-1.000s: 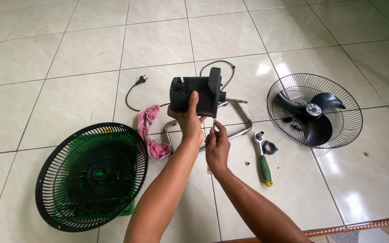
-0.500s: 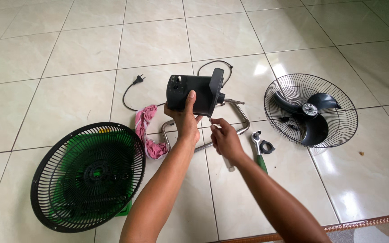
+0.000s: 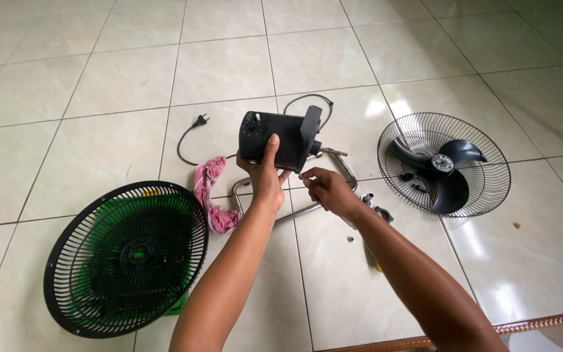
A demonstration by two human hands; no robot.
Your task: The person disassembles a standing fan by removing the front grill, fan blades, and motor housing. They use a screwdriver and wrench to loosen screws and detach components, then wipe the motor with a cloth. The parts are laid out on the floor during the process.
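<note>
My left hand (image 3: pixel 265 175) grips a black fan motor housing (image 3: pixel 280 138) from below and holds it up over the tiled floor. A black power cord (image 3: pixel 190 139) with a plug trails from it to the left. My right hand (image 3: pixel 326 189) is at the housing's lower right corner, fingertips pinched together on something too small to make out. Under both hands lies a bent metal tube stand (image 3: pixel 340 171).
A black front grille (image 3: pixel 125 257) lies on a green part at lower left. A pink cloth (image 3: pixel 211 192) is beside it. A rear wire grille (image 3: pixel 443 163) holding black fan blades (image 3: pixel 447 171) lies right. Small screws (image 3: pixel 350 238) dot the floor tiles.
My right hand has risen from below the housing to its lower right corner. My arm now covers the green-handled screwdriver. The view has shifted slightly.
</note>
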